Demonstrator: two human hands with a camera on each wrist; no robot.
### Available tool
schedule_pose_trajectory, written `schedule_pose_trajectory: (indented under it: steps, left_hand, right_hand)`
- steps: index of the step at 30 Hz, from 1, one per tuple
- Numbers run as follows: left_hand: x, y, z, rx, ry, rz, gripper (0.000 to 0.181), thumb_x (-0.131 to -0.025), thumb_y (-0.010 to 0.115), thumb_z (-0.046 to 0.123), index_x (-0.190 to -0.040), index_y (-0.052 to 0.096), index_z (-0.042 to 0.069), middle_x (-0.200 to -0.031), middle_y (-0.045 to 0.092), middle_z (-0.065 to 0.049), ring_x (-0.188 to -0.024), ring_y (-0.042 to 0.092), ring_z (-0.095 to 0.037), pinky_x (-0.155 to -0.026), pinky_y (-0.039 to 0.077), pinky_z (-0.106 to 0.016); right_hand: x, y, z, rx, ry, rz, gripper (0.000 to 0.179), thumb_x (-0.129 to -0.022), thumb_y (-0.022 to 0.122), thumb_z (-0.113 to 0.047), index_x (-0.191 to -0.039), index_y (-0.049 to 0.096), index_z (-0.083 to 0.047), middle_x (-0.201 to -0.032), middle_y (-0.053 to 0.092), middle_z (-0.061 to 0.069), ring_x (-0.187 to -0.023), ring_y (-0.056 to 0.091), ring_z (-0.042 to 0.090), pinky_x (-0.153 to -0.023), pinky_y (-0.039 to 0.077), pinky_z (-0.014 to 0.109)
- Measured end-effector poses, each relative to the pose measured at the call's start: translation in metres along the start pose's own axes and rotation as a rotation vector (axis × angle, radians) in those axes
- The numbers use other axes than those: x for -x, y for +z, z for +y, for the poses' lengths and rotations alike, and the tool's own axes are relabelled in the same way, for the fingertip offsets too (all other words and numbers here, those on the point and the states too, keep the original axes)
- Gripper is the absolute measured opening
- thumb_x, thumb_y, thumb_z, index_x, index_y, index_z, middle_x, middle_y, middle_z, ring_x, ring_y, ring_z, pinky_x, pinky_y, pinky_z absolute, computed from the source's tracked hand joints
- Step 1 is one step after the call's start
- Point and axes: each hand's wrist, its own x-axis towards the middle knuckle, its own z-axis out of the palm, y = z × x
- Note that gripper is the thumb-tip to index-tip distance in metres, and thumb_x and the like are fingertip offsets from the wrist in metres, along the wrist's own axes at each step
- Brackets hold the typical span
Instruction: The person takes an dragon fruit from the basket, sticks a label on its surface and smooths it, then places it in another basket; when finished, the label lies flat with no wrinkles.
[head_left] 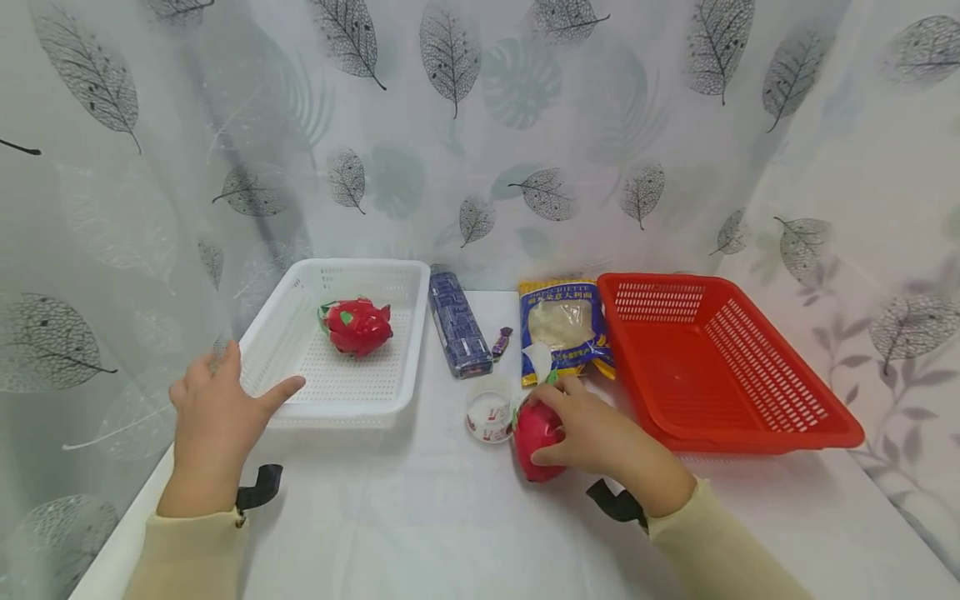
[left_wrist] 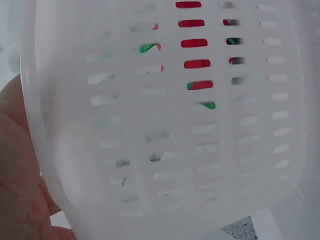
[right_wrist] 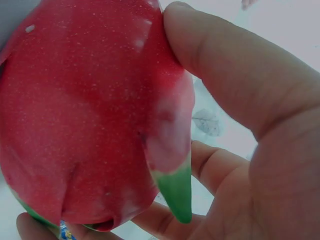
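Observation:
In the head view my right hand (head_left: 592, 429) grips a red dragon fruit (head_left: 537, 440) with green-tipped scales over the table. Up close in the right wrist view, the thumb lies along one side of the dragon fruit (right_wrist: 95, 115), and the other fingers are partly hidden behind it. My left hand (head_left: 217, 417) is at the near left corner of a white plastic basket (head_left: 375, 410), thumb and fingers spread apart. The basket's slotted wall (left_wrist: 175, 120) fills the left wrist view and hides part of that hand. Another dragon fruit (head_left: 358, 327) lies inside the white basket.
A red basket (head_left: 750, 440) stands at the right. Between the baskets lie a dark blue box-shaped pack (head_left: 459, 325), a small purple wrapped candy (head_left: 502, 342), a blue and yellow pasta bag (head_left: 562, 325) and a clear tape roll (head_left: 489, 412). A leaf-patterned curtain (head_left: 450, 167) hangs behind.

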Motion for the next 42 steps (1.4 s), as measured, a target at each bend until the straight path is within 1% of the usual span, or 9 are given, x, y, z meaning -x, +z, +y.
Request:
schedule_pose_trajectory:
  steps: [6, 8, 10, 14, 18, 23, 30, 36, 42]
  left_hand:
    - [0.021, 0.01, 0.058, -0.011, 0.477, 0.379, 0.07, -0.085, 0.088, 0.032, -0.141, 0.064, -0.001, -0.144, 0.058, -0.031, -0.133, 0.051, -0.054, -0.11, 0.038, -0.069]
    - [0.028, 0.015, 0.084, 0.009, 0.597, 0.324, 0.06, -0.084, 0.089, 0.026, -0.135, 0.07, 0.001, -0.138, 0.066, -0.025, -0.127, 0.058, -0.047, -0.111, 0.044, -0.064]
    - [0.035, 0.021, 0.11, -0.011, 0.658, 0.144, 0.06, -0.085, 0.09, 0.028, -0.136, 0.07, 0.004, -0.135, 0.07, -0.018, -0.124, 0.063, -0.041, -0.11, 0.052, -0.057]
    - [0.046, 0.038, 0.153, -0.155, 0.675, -0.285, 0.067, -0.086, 0.09, 0.038, -0.144, 0.067, 0.012, -0.14, 0.07, -0.008, -0.129, 0.066, -0.03, -0.11, 0.056, -0.05]
    - [0.049, 0.063, 0.184, -0.232, 0.712, -0.491, 0.06, -0.086, 0.089, 0.039, -0.138, 0.072, 0.014, -0.137, 0.071, -0.006, -0.126, 0.068, -0.026, -0.108, 0.058, -0.046]
    - [0.045, 0.093, 0.207, -0.275, 0.724, -0.539, 0.043, -0.085, 0.089, 0.033, -0.123, 0.08, 0.016, -0.115, 0.078, -0.001, -0.104, 0.073, -0.021, -0.095, 0.062, -0.042]
    - [0.037, 0.124, 0.217, -0.228, 0.719, -0.621, 0.03, -0.086, 0.087, 0.031, -0.114, 0.08, 0.022, -0.089, 0.073, 0.008, -0.082, 0.065, -0.012, -0.083, 0.061, -0.034]
    - [0.034, 0.136, 0.216, -0.188, 0.723, -0.64, 0.061, -0.086, 0.088, 0.029, -0.144, 0.067, 0.026, -0.103, 0.075, 0.008, -0.095, 0.067, -0.01, -0.093, 0.061, -0.035]
    - [0.028, 0.148, 0.221, -0.228, 0.74, -0.576, 0.053, -0.095, 0.08, 0.027, -0.146, 0.065, 0.025, -0.111, 0.077, 0.003, -0.105, 0.072, -0.015, -0.097, 0.063, -0.038]
  right_hand:
    - [-0.001, 0.002, 0.0, 0.031, 0.01, -0.024, 0.079, -0.073, 0.099, -0.037, -0.141, 0.06, -0.034, -0.141, 0.054, 0.009, -0.131, 0.055, 0.033, -0.08, 0.067, 0.049]
    - [-0.003, 0.002, -0.001, 0.048, 0.009, -0.037, 0.083, -0.073, 0.099, -0.037, -0.145, 0.059, -0.035, -0.14, 0.054, 0.01, -0.13, 0.056, 0.033, -0.08, 0.067, 0.049]
    - [-0.004, 0.002, -0.003, 0.056, 0.017, -0.047, 0.089, -0.072, 0.099, -0.037, -0.15, 0.057, -0.038, -0.139, 0.054, 0.011, -0.128, 0.056, 0.033, -0.079, 0.067, 0.049]
    - [-0.006, -0.003, -0.01, 0.088, 0.041, -0.044, 0.094, -0.074, 0.097, -0.041, -0.156, 0.051, -0.043, -0.14, 0.054, 0.014, -0.126, 0.057, 0.034, -0.076, 0.067, 0.047]
    - [-0.004, -0.02, -0.023, 0.105, 0.033, 0.04, 0.087, -0.083, 0.089, -0.048, -0.159, 0.048, -0.042, -0.144, 0.055, 0.017, -0.123, 0.061, 0.034, -0.075, 0.067, 0.046]
    - [0.0, -0.046, -0.043, 0.038, -0.049, 0.172, 0.074, -0.094, 0.079, -0.048, -0.16, 0.048, -0.037, -0.155, 0.051, 0.017, -0.135, 0.059, 0.036, -0.09, 0.064, 0.056]
    - [0.007, -0.056, -0.052, 0.022, -0.117, 0.19, 0.066, -0.098, 0.073, -0.047, -0.158, 0.051, -0.035, -0.153, 0.053, 0.014, -0.137, 0.059, 0.034, -0.098, 0.061, 0.057]
    - [0.006, -0.062, -0.049, 0.026, -0.121, 0.179, 0.066, -0.097, 0.075, -0.046, -0.158, 0.052, -0.035, -0.156, 0.051, 0.012, -0.141, 0.056, 0.035, -0.095, 0.063, 0.055]
    - [0.011, -0.069, -0.04, 0.006, -0.111, 0.183, 0.064, -0.098, 0.075, -0.044, -0.157, 0.053, -0.036, -0.158, 0.05, 0.013, -0.142, 0.055, 0.036, -0.098, 0.061, 0.058]
